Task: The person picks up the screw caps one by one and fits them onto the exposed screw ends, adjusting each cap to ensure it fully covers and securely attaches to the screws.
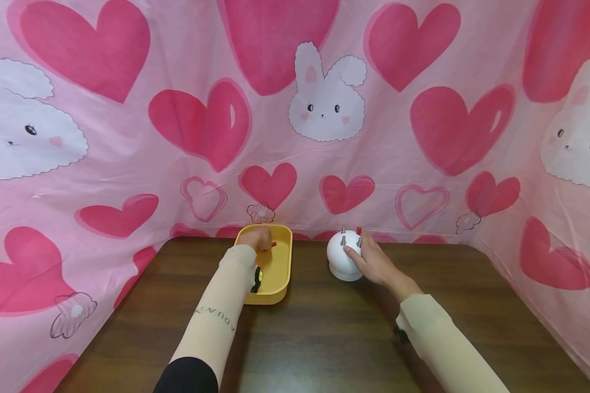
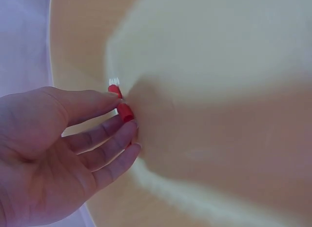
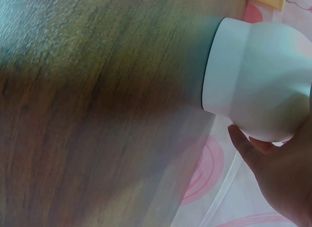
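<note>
My left hand (image 1: 257, 238) reaches into a yellow tray (image 1: 275, 299). In the left wrist view its thumb and fingers pinch a small red cylindrical piece (image 2: 125, 112). Just above the thumb tip, a red piece with a white ridged end (image 2: 114, 86) shows; whether these are one thing or two I cannot tell. To the right, my right hand (image 1: 376, 263) grips a white ball-shaped holder (image 1: 341, 263) from its right side, thumb near the top. Several metal pegs (image 1: 343, 240) stick up from it, and a red cap (image 1: 359, 230) stands among them.
The holder and tray stand near the back of a dark wooden table (image 1: 324, 344). A pink cloth with hearts and rabbits (image 1: 285, 153) hangs close behind and at both sides. A black strap piece (image 1: 257, 279) shows by my left wrist, over the tray.
</note>
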Demonstrator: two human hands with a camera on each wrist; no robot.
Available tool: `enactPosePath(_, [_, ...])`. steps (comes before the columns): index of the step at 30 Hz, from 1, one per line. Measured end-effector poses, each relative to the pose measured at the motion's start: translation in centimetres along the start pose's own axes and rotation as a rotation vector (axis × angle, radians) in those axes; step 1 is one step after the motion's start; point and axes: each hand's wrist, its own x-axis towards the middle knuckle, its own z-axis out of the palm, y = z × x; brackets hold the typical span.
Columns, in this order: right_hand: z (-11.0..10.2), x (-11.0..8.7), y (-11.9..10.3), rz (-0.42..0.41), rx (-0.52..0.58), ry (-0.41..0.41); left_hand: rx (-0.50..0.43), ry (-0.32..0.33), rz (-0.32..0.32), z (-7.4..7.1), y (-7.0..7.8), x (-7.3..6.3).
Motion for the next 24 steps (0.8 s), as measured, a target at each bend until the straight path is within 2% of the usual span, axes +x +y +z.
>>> enactPosePath(5, [0.1,0.1,0.0,0.011,0.001,-0.001,-0.015,-0.042,-0.002,0.0,0.3,0.6])
enactPosePath(12, [0.3,0.3,0.0,0.005,0.008,0.016,-0.008,-0.052,-0.002,0.1,0.5,0.9])
enactPosePath(18, [0.2,0.4,0.0,0.015,0.005,0.006,-0.009,-0.086,0.005,0.1,0.4,1.2])
enactPosePath(20, [0.2,0.4,-0.1,0.013,0.005,0.008,0.001,-0.111,0.011,0.2,0.3,1.6])
enactPosePath(24, [0.2,0.3,-0.2,0.007,0.007,0.012,0.062,-0.158,0.065,0.6,-0.2,3.1])
